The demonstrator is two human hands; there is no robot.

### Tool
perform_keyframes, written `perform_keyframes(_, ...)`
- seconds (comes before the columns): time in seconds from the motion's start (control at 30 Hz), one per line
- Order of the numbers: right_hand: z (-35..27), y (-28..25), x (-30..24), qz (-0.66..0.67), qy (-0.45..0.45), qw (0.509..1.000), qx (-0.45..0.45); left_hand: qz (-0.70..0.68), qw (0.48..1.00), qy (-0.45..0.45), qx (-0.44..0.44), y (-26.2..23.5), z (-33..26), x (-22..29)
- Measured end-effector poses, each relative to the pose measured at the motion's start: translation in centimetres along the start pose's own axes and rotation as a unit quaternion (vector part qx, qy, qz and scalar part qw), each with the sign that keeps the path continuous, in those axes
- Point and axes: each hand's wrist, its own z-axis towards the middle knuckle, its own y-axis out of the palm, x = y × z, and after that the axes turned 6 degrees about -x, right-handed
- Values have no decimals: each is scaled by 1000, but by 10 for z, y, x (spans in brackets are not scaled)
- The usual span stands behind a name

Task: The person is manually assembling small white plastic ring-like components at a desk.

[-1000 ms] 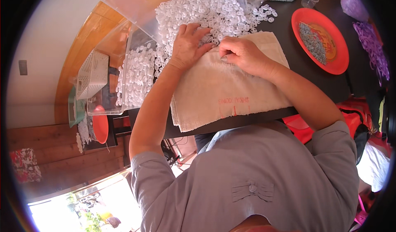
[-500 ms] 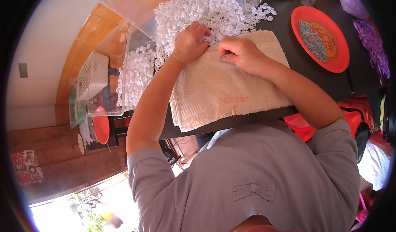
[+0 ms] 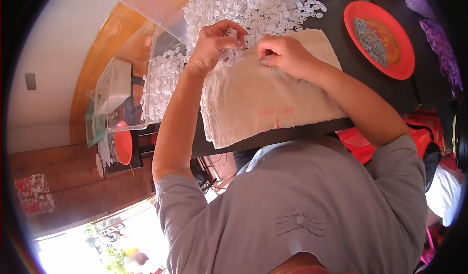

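White plastic rings [image 3: 234,54] sit between left hand [image 3: 214,42] and right hand [image 3: 285,54].

rough woven cloth [image 3: 263,103], seemingly translucent plastic pieces [image 3: 243,6]

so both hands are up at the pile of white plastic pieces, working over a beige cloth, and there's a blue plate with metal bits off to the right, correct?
Nearly. The plate is orange-red, not blue, as the head view shows. The rest holds: the left hand and right hand are at the pile of white plastic pieces, over the beige cloth, and the plate with metal bits lies to the right.
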Motion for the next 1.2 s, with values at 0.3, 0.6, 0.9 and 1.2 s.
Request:
perform_keyframes(0.3, 1, 1, 5, 42, 10, 999, 4, -10, 999, 29, -22, 14, -39, 0)
perform_keyframes(0.6, 0, 1, 4, 79, 25, 996, 13, 79, 992, 81, 51, 35, -86, -5)
perform_keyframes(0.9, 0, 0, 2, 37, 16, 999, 0, 303, 943, 113, 73, 72, -148, -33)
perform_keyframes(1.2, -2, 0, 2, 8, 10, 1000, -4, 343, 925, 122, 106, 70, -137, -30)
